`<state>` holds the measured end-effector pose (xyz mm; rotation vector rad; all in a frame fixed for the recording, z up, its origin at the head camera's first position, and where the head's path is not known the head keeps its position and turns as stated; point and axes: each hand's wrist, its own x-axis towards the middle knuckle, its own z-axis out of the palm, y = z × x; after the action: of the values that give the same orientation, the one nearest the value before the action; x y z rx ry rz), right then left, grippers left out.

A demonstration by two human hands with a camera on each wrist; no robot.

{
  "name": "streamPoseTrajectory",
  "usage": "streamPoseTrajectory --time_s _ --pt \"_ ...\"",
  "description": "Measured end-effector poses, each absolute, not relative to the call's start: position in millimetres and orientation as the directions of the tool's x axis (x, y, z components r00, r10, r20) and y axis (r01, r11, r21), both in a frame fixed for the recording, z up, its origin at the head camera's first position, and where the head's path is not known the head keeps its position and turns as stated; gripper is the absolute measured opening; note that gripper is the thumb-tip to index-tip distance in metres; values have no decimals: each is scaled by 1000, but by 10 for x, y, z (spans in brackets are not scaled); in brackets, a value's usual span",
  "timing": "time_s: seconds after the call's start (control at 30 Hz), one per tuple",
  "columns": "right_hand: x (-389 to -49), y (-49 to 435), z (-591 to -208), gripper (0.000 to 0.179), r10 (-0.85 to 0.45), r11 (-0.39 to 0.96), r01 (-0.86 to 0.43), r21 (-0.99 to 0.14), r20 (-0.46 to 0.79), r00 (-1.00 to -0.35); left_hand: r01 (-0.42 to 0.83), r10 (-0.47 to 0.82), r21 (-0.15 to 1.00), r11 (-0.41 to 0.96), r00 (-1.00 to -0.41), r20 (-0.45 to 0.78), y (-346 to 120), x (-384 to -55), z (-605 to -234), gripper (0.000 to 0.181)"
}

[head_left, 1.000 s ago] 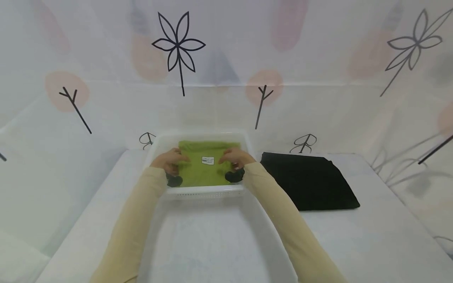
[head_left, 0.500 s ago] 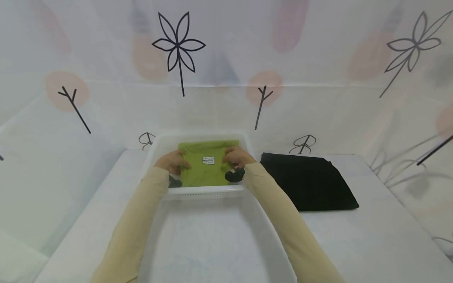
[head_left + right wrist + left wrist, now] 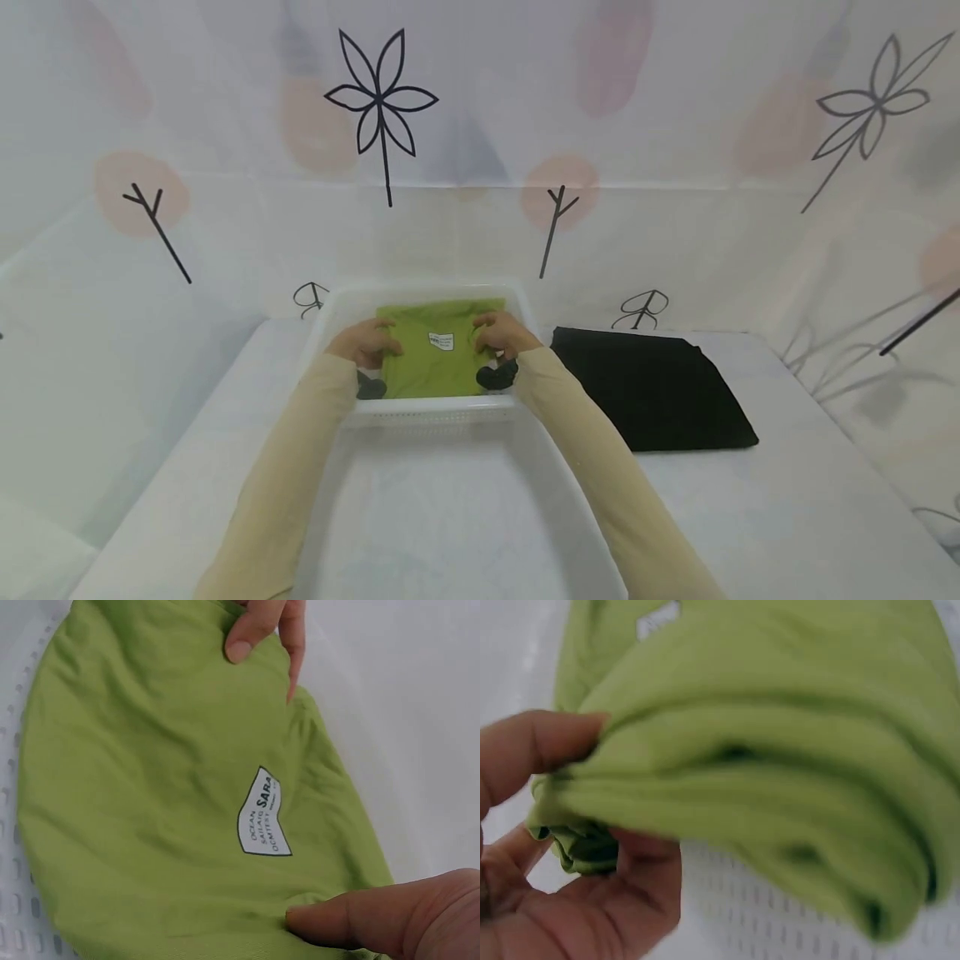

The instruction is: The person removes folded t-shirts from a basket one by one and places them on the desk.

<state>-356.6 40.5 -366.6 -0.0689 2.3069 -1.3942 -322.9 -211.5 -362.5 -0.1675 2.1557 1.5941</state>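
Observation:
A folded green garment (image 3: pixel 438 371), a shirt by its look, lies in a white plastic basket (image 3: pixel 435 405) in the head view. It bears a white printed label (image 3: pixel 262 817), sharpest in the right wrist view. My left hand (image 3: pixel 363 342) grips the garment's left side; in the left wrist view its thumb lies over the layered folds, with fingers beneath them. At the opposite side my right hand (image 3: pixel 506 333) pinches the cloth, thumb on top in the right wrist view, where its other fingers are hidden. Dark devices sit at both wrists.
A folded black cloth (image 3: pixel 652 392) lies on the white-covered table (image 3: pixel 750 517), right of the basket. Behind stands a pale hanging sheet (image 3: pixel 465 233) printed with line-drawn plants. The basket's perforated wall (image 3: pixel 11 885) runs close beside the garment.
My left hand has shifted slightly right onto the garment's edge. The right hand has moved a little right and now holds the other side. The garment's upper right edge has drawn slightly inward.

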Motion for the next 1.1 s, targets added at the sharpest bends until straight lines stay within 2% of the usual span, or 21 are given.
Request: streamPoseTrajectory --time_s 0.1,0.33,0.57,0.9,1.1 --pt "-3558 396 -3655 59 -255 489 201 -849 -359 -898 -362 172 885 293 -890 -421 -2119 -3202 -3580 78" --pt "-3541 393 -3611 62 -254 455 185 -871 -327 -910 -323 164 877 357 -902 -399 -2148 -3162 -3431 77" --pt "-3552 399 -3567 65 -273 406 185 -895 -312 -910 -356 140 901 248 -907 -397 -2205 -3153 -3385 75" --pt "-3566 480 -3460 69 -342 286 182 -941 -278 -898 -291 148 936 200 -935 -322 -2289 -3126 -3331 74" --pt "-3523 590 -3374 67 -395 240 103 -965 -194 -898 -297 138 946 129 -939 -314 -2291 -3105 -3234 73"
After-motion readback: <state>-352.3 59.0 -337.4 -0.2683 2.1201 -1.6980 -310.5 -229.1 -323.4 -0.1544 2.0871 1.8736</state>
